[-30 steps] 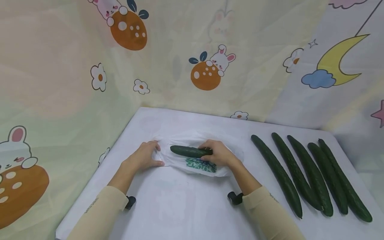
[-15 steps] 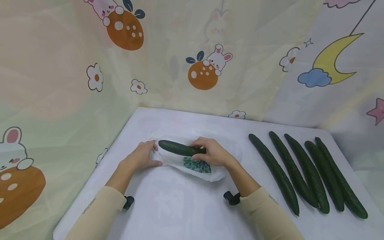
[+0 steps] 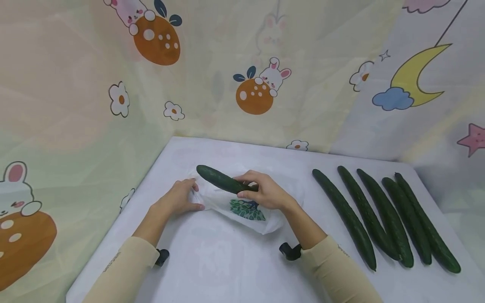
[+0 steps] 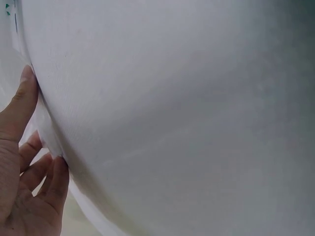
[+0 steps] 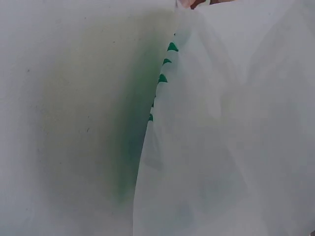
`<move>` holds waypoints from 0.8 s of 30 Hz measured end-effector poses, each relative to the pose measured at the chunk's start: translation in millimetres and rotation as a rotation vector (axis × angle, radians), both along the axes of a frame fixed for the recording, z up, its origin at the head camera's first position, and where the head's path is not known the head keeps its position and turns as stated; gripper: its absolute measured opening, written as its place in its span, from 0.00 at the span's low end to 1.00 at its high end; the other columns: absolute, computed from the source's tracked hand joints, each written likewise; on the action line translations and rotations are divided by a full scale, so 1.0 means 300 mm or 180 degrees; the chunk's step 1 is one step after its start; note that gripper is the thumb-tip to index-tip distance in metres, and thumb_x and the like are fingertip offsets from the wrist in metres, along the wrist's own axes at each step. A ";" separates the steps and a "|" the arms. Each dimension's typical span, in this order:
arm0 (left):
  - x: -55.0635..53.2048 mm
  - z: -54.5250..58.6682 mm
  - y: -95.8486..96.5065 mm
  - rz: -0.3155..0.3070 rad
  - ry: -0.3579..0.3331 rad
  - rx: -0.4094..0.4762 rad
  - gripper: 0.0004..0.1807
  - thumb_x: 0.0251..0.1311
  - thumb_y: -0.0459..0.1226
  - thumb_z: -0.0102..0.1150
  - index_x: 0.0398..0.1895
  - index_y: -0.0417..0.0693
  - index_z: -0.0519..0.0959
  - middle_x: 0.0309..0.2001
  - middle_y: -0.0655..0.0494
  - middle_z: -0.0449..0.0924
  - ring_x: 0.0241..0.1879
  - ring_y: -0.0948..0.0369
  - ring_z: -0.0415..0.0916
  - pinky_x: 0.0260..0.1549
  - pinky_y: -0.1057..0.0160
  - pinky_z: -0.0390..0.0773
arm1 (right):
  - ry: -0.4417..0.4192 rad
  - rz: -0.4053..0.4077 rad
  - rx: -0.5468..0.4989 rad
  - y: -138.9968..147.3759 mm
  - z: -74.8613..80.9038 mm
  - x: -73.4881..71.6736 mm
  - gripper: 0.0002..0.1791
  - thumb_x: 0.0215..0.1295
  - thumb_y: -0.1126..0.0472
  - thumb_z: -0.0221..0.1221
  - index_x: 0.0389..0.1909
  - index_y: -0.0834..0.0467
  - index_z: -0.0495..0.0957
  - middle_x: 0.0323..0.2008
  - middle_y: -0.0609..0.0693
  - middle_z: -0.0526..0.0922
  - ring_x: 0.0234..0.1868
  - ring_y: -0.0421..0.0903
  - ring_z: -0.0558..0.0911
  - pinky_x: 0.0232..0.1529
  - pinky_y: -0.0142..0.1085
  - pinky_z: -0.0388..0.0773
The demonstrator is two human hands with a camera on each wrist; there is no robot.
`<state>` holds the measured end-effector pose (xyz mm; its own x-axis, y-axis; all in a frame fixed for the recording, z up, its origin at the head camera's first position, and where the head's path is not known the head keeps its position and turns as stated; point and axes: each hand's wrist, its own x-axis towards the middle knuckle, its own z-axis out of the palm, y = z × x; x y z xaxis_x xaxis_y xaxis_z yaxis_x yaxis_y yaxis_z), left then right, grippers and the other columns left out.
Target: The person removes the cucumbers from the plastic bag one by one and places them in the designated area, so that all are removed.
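Observation:
My right hand (image 3: 265, 191) grips the right end of a dark green cucumber (image 3: 217, 177). Its left end tilts up, above a thin white plastic bag (image 3: 227, 206) with a green leaf print. My left hand (image 3: 178, 198) is at the bag's left end, thumb and fingers spread apart. In the left wrist view, the fingers of the left hand (image 4: 34, 162) curl at the edge of the bag (image 4: 47, 123). Pale bag film (image 5: 206, 147) fills much of the right wrist view, where only a bit of a hand shows at the top.
Several more cucumbers (image 3: 346, 219) lie side by side on the right of the white table (image 3: 227, 265). Behind and to the left, a patterned cloth (image 3: 204, 63) hangs down to the table's edges. A small black device sits at each wrist.
The cucumber has moved left and its left end has risen, with the right hand shifting along. The bag's lower right part has drooped toward me. My left hand stays at the bag's left end.

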<state>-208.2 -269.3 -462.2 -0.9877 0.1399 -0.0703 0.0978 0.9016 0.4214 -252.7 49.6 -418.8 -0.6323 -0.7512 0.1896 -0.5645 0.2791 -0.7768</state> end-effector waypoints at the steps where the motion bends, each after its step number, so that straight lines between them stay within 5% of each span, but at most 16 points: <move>1: -0.001 -0.001 0.001 0.0002 -0.0001 0.0003 0.33 0.46 0.50 0.82 0.50 0.45 0.77 0.55 0.44 0.78 0.57 0.44 0.69 0.59 0.43 0.71 | -0.0023 -0.0017 -0.0034 -0.001 0.004 0.002 0.26 0.66 0.58 0.69 0.66 0.51 0.78 0.51 0.45 0.81 0.53 0.45 0.79 0.56 0.42 0.80; 7: -0.002 -0.006 0.004 0.0028 -0.0022 -0.0062 0.34 0.46 0.51 0.82 0.51 0.46 0.76 0.52 0.47 0.79 0.54 0.47 0.70 0.56 0.45 0.72 | -0.0041 -0.0004 -0.0177 -0.005 0.029 0.014 0.26 0.66 0.58 0.70 0.65 0.50 0.79 0.50 0.45 0.81 0.53 0.45 0.79 0.55 0.41 0.80; 14: -0.006 -0.006 0.011 0.0045 -0.0066 -0.0042 0.33 0.46 0.49 0.83 0.51 0.45 0.76 0.65 0.40 0.74 0.60 0.43 0.69 0.62 0.42 0.70 | -0.0068 0.0020 -0.0278 -0.009 0.051 0.024 0.26 0.66 0.60 0.70 0.65 0.51 0.79 0.51 0.46 0.81 0.55 0.45 0.79 0.57 0.41 0.80; 24: -0.009 -0.009 0.004 0.0019 -0.0047 -0.0147 0.34 0.46 0.51 0.83 0.51 0.45 0.76 0.55 0.43 0.78 0.56 0.45 0.71 0.59 0.43 0.72 | -0.0037 0.0099 -0.0605 -0.020 0.089 0.039 0.27 0.65 0.61 0.70 0.64 0.52 0.77 0.54 0.48 0.80 0.56 0.48 0.79 0.57 0.45 0.80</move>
